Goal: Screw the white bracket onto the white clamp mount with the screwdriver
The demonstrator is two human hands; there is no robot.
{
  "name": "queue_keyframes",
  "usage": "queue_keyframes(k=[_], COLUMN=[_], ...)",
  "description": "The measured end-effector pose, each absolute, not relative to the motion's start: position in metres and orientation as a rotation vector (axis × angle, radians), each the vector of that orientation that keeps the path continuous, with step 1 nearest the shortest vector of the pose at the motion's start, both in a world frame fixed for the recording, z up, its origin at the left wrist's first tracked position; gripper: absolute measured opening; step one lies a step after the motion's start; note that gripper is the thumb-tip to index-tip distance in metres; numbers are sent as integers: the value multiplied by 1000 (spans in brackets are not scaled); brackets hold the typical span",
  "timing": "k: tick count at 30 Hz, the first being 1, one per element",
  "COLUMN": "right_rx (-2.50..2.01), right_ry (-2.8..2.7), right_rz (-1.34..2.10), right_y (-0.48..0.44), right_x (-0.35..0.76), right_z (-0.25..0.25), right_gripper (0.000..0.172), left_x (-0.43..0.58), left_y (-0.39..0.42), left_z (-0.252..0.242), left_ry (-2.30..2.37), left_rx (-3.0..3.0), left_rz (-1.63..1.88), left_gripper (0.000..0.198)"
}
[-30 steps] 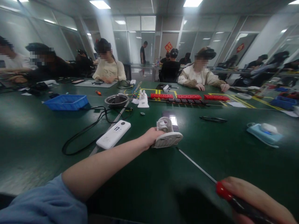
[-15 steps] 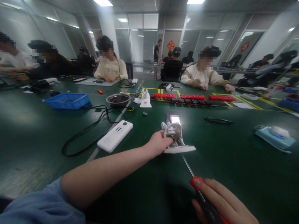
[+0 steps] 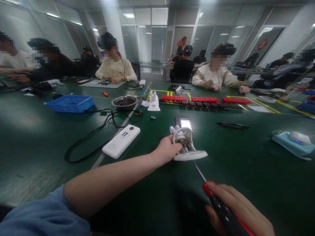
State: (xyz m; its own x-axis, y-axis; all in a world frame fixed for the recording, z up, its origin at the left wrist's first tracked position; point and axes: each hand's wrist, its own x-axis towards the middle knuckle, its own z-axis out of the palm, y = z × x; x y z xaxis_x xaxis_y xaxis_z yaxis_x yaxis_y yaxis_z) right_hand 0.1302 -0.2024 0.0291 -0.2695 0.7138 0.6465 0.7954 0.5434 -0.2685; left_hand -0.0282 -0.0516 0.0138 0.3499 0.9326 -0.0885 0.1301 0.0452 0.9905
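Observation:
My left hand [image 3: 168, 150] grips a white plastic housing [image 3: 190, 154] by its left side, thumb at the hollow opening. The housing has a curved base and small rounded knobs at the far end. In my right hand [image 3: 240, 206] is a screwdriver [image 3: 221, 208] with a red and black handle. Its metal shaft points up and left to the housing's underside; the base hides part of the shaft, and I cannot tell what the tip touches. Just beyond the housing lies a dark phone-like device [image 3: 185, 122] with a bright screen.
Left of my forearm lies a white power bank [image 3: 121, 141] beside a black cable. Farther off are a blue tray [image 3: 70, 104], a metal bowl [image 3: 124, 102], a similar white piece [image 3: 154, 103] and red strips [image 3: 204, 99]. Tweezers [image 3: 233, 125] and a light-blue case [image 3: 292, 144] lie right. People sit opposite.
My view has tilted slightly, so the scene sits a little higher. Both hands keep their holds on the housing and the screwdriver, with only slight movement.

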Motion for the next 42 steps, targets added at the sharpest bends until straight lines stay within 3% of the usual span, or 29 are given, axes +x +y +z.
queue_keyframes(k=[9,14,22,27,31,33,38,42], right_rx=[-1267,-1187,-991,-893,-796,-839,-1017,-1157], right_ry=[-1975,-1933,-1227,-1012,-1025,-925,-699,-725], right_rz=[-130,36,896,1202,1374,1351,962,690], right_y=[-196,-176,-148,-153,-156,-155,-150,-153], right_x=[133,144,155,167,173,172,172,178], right_z=[26,40,42,48,53,55,59,64], right_gripper=[32,29,25,38,73,77,40,43], left_x=[-31,-30,-27,-24,-22,-22,-19,-17], left_y=[-49,-50,-65,-76,-80,-82,-90,-93], left_z=[16,14,14,22,27,29,31,35], left_ry=[983,916,792,865,907,905,904,962], left_rx=[1270,1144,1039,1007,971,973,1019,1030], left_rz=[746,694,780,815,821,837,911,947], left_gripper=[33,32,43,49,46,47,44,40])
